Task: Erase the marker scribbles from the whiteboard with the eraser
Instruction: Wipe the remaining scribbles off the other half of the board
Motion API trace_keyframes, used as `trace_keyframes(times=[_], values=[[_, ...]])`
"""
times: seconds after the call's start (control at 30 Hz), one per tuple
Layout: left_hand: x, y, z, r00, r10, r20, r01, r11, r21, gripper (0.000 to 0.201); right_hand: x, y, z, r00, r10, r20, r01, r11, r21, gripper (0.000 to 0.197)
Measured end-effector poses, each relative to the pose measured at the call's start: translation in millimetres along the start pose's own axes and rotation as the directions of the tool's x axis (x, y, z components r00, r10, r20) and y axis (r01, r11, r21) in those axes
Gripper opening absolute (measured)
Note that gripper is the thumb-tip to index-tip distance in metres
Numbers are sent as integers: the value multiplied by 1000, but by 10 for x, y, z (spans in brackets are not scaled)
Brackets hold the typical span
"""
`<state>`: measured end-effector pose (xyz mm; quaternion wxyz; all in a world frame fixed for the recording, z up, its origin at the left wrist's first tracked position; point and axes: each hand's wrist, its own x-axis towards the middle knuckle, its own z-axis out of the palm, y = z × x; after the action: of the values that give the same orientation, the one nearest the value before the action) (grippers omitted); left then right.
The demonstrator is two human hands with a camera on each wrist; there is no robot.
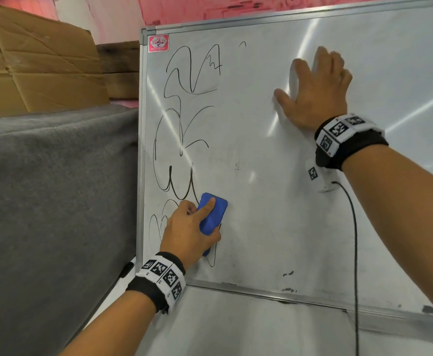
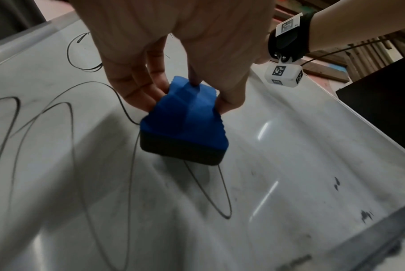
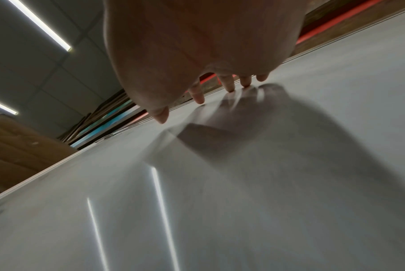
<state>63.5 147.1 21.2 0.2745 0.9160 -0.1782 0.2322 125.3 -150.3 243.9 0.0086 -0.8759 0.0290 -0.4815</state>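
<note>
A whiteboard (image 1: 274, 188) leans upright in front of me. Black marker scribbles (image 1: 184, 104) run down its left side. My left hand (image 1: 187, 232) grips a blue eraser (image 1: 214, 217) with a dark felt face and presses it to the board's lower left, over the bottom scribbles. In the left wrist view the eraser (image 2: 187, 117) sits pinched between thumb and fingers, with scribble loops (image 2: 208, 192) below and left of it. My right hand (image 1: 312, 93) lies flat with spread fingers on the board's upper right, where the surface is wiped; its fingertips (image 3: 199, 97) touch the board (image 3: 243, 201).
A grey blanket-covered block (image 1: 56, 188) stands left of the board, with folded cardboard (image 1: 35, 62) behind it. A black cable (image 1: 355, 253) hangs from my right wrist camera across the board's right half. Dark smudges (image 1: 288, 281) mark the board near its bottom frame.
</note>
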Motion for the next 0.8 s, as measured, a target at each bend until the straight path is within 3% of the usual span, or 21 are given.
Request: trace_keyframes(times=[0.13,0.33,0.43,0.67,0.8], values=[[-160,-47,51,998,-12,69,12,1000,1,70,-383,-60,85,999,-20,32,20,1000,9,66],[-188,-11,57,999,-16,48,18,999,-36,70,-819,-189,172,992,-65,112,66,998,-3,64],[-236,-33,77,995,6,99,-3,1000,-28,69,-951,-232,179,988,-77,138,79,997,-7,62],[-294,-286,6,960,165,228,-188,978,86,68,-1261,-226,186,979,-101,176,105,994,-16,64],[-365,-407,23,886,288,363,-362,919,154,72,-1358,-231,152,978,-110,180,115,993,-20,64]])
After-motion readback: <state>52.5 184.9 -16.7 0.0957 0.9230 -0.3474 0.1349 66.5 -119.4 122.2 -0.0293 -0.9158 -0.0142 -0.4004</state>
